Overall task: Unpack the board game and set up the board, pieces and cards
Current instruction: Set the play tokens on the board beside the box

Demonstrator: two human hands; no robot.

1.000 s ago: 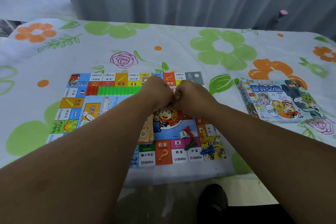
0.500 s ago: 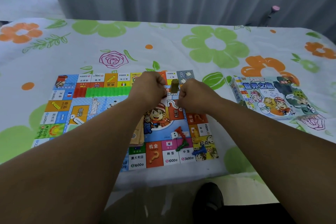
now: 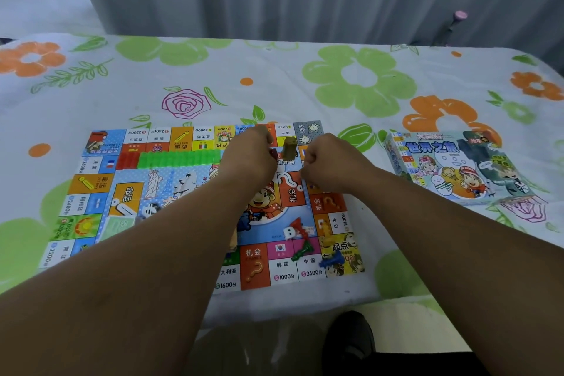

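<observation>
The game board (image 3: 171, 192) lies flat on the flowered tablecloth. Both my hands hover as fists over its far right part. My left hand (image 3: 248, 159) and my right hand (image 3: 328, 166) are a short gap apart, fingers curled, with nothing visible in either. Between them an olive-brown card stack (image 3: 289, 146) stands upright on the board. A row of green houses (image 3: 180, 159) and red houses (image 3: 128, 160) lies along the board's far side. A white die (image 3: 288, 232), a red pawn (image 3: 298, 225), a green pawn (image 3: 302, 250) and a blue pawn (image 3: 331, 260) lie near the board's near right corner.
The game box (image 3: 454, 165) lies to the right of the board. A pale green banknote (image 3: 117, 224) rests on the board's left part, and a tan stack (image 3: 233, 243) peeks out beside my left forearm. The table's near edge runs just below the board.
My hands were pressed together over the board; they have drawn apart sideways, uncovering the upright olive-brown stack between them. The view has shifted slightly.
</observation>
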